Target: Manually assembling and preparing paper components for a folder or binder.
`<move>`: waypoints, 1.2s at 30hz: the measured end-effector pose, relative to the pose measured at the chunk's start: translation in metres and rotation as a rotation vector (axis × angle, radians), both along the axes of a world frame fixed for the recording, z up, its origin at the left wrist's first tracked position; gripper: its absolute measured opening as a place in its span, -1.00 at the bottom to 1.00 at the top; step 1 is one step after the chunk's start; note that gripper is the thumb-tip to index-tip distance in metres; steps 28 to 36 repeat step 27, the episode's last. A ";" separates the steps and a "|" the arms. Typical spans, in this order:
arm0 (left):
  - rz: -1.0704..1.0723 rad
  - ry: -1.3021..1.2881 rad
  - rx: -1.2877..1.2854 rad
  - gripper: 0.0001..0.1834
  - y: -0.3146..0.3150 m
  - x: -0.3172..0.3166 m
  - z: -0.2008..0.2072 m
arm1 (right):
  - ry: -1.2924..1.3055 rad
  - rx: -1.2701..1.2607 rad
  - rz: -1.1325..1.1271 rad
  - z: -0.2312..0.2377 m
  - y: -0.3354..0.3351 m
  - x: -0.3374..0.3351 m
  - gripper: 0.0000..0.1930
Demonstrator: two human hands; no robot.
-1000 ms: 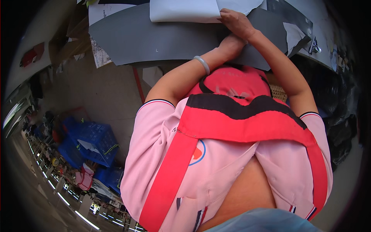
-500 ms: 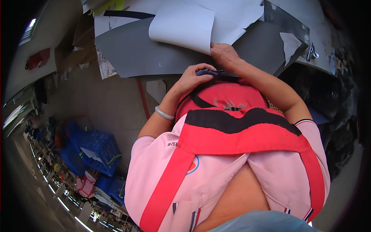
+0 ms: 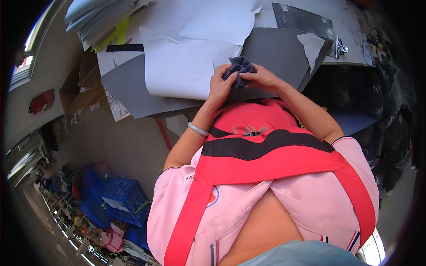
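Note:
Between my two hands is a crumpled dark blue-grey cloth [image 3: 240,66], bunched up at the near edge of the table. My left hand [image 3: 220,85] grips its left side, thumb on top. My right hand [image 3: 262,77] pinches its right side with thumb and fingers. Just left of the hands and under them lies a large white sheet [image 3: 177,66], its near edge curved. Beneath it a big dark grey sheet [image 3: 120,84] shows on the left, with more grey surface on the right.
A folded pale stack [image 3: 102,17] sits at the far left of the table, near a black strip [image 3: 124,48]. On the right are a dark panel [image 3: 301,20], a torn white scrap [image 3: 311,48] and a metal clip [image 3: 341,48]. Blue crates [image 3: 122,199] stand on the floor, lower left.
My right hand has left the white sheet's edge and joined my left hand on the cloth, which is now raised over the table. The white sheet now extends nearer and further left.

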State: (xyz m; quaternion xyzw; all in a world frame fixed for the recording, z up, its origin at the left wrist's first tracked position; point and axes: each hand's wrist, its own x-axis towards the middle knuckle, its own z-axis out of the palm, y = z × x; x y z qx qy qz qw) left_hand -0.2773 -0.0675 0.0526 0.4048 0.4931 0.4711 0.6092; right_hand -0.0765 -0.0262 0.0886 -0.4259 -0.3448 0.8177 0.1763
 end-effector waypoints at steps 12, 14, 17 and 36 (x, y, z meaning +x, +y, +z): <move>-0.274 1.288 0.247 -0.22 0.025 0.031 0.024 | 0.022 0.242 -1.462 -0.002 0.042 0.371 -0.75; -0.273 1.308 0.236 -0.23 0.026 0.033 0.027 | 0.064 0.153 -1.649 -0.023 0.059 0.449 -0.76; -0.276 1.344 0.203 -0.23 0.027 0.037 0.028 | 0.145 0.026 -1.797 -0.057 0.086 0.551 -0.76; -0.279 1.367 0.114 -0.26 0.029 0.054 0.026 | 0.160 0.170 -1.909 -0.047 0.193 0.797 -0.47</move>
